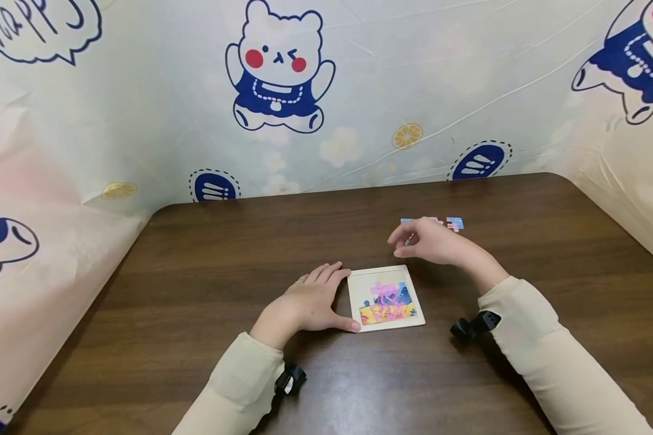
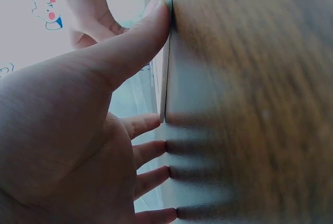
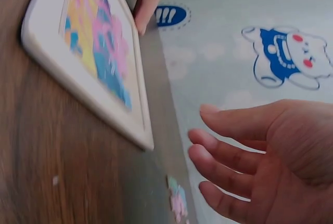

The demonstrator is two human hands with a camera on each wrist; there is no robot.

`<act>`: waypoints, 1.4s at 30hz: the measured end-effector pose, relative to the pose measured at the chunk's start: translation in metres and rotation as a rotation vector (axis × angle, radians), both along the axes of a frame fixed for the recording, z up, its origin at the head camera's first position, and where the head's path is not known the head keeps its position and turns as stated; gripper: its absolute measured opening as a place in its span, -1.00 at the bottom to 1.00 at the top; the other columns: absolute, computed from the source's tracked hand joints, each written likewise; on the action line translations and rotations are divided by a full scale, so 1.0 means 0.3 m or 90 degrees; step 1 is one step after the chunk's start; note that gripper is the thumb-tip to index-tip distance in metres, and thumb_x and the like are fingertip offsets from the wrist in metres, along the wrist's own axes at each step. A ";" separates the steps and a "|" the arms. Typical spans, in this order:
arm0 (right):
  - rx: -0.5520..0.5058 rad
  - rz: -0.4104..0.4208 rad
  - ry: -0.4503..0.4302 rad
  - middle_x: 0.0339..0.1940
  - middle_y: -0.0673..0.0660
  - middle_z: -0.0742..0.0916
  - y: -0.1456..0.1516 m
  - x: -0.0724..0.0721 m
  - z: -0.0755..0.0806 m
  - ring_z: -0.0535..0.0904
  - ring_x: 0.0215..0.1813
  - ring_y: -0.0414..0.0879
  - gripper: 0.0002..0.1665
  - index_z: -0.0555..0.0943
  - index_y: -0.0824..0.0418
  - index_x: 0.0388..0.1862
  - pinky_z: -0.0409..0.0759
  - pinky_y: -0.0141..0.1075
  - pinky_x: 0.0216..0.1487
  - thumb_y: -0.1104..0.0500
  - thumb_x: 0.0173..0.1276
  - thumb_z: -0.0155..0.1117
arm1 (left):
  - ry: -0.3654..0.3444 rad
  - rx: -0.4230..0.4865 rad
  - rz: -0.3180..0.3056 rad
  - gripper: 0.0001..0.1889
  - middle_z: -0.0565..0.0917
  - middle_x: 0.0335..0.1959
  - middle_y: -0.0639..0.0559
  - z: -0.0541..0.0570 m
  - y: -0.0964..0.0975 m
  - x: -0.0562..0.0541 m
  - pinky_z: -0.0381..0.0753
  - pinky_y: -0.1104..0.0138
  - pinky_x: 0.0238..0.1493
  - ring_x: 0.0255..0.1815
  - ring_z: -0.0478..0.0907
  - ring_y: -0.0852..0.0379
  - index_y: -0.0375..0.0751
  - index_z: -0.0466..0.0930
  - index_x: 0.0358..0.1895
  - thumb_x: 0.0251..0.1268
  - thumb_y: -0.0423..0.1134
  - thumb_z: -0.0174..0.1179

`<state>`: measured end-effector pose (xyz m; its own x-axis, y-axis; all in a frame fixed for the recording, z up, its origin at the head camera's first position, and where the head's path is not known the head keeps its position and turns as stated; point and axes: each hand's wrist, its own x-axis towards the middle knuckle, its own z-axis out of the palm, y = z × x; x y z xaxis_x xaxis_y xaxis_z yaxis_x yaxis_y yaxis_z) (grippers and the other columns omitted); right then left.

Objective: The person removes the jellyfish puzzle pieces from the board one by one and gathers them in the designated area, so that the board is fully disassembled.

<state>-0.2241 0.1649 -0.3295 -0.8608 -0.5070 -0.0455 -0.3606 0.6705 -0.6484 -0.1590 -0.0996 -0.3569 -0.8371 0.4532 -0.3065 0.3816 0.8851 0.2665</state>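
Observation:
A square puzzle board (image 1: pixel 363 279) with a pale raised frame lies on the table, its lower part filled with pink, yellow and blue pieces. My left hand (image 1: pixel 311 304) is spread at the board's left side. Its thumb (image 2: pixel 156 18) rests on the near left corner, while the index fingertip touches the far left corner. Above the table, past the board's far right corner, my right hand (image 1: pixel 434 240) has loosely bent fingers. Nothing shows between its thumb and fingers in the right wrist view. Loose puzzle pieces (image 1: pixel 454 223) lie just beyond it, partly hidden by that hand.
The brown wooden table (image 1: pixel 223 254) has a printed cloth (image 1: pixel 359 78) with cartoon bears hanging behind it and at both sides. Black wrist cameras (image 1: pixel 474 326) sit at both cuffs, close above the tabletop.

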 end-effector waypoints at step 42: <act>0.128 0.103 -0.088 -0.40 0.06 0.55 -0.142 0.105 -0.008 0.44 -0.33 -0.13 -0.73 0.63 0.25 -0.12 0.43 -0.34 -0.31 0.30 0.21 0.47 | 0.005 0.002 0.012 0.03 0.09 0.58 -0.06 0.061 0.017 0.034 0.10 -0.06 0.47 0.57 -0.02 -0.08 -0.07 0.09 0.57 0.11 0.30 0.34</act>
